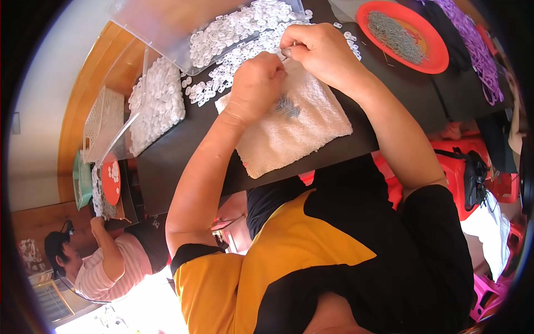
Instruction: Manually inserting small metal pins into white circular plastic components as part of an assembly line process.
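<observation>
My left hand (257,86) is closed above the far left part of a pale pink towel (320,131). What its curled fingers hold, if anything, is hidden. Close beside it, my right hand (322,51) pinches thumb and fingers together at the towel's far edge. Whatever sits in that pinch is too small to name. Several thin grey metal pins (288,106) lie on the towel next to my left hand. Beyond both hands spreads a heap of small white plastic pieces with holes (231,68), some of them loose on the dark table (384,114).
A clear plastic bin (167,47) full of white pieces lies past the hands. More white pieces (157,103) are piled at left. A red plate (436,55) of grey pins and purple strips (473,53) lie at right. Another person (111,261) works at far left.
</observation>
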Demonstrator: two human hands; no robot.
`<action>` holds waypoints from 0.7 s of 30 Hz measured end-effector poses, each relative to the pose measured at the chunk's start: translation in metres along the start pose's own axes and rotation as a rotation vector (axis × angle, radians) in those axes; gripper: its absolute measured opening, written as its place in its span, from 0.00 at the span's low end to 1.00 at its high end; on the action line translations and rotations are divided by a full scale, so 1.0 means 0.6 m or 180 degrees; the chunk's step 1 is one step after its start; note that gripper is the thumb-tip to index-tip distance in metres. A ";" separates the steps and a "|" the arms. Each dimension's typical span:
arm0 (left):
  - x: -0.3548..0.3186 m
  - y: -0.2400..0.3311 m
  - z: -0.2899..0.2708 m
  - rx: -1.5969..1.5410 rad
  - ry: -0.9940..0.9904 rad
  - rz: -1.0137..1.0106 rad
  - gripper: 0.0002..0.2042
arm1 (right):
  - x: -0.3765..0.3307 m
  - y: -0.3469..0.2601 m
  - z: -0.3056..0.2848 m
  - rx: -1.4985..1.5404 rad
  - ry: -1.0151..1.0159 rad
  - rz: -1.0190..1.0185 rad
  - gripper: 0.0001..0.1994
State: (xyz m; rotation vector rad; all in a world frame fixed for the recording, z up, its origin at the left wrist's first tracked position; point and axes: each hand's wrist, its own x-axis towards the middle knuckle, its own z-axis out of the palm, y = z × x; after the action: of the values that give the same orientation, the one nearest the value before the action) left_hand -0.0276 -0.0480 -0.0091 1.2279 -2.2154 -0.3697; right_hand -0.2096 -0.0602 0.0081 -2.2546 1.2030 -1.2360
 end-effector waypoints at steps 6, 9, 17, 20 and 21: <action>-0.020 0.037 -0.042 -0.1816 0.0248 -0.1518 0.05 | 0.001 -0.009 -0.012 0.0500 -0.0206 0.0110 0.04; -0.032 0.038 -0.056 -0.3358 0.0463 -0.1962 0.06 | -0.003 -0.015 -0.009 0.0816 -0.0402 0.0183 0.05; -0.049 0.045 -0.042 -0.3239 0.0881 -0.1397 0.04 | -0.002 -0.041 -0.007 0.1892 -0.1250 0.1410 0.12; -0.053 0.050 -0.031 -0.3020 0.1050 -0.1059 0.04 | -0.004 -0.039 -0.006 0.2283 -0.1385 0.1664 0.13; -0.055 0.050 -0.026 -0.2895 0.1154 -0.0920 0.04 | -0.004 -0.034 -0.005 0.2429 -0.1474 0.1639 0.13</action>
State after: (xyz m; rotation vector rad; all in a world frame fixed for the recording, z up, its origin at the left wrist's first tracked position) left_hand -0.0252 -0.0037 0.0070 0.9716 -1.2881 -1.0341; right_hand -0.2020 -0.0454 0.0206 -1.4284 0.8460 -0.7286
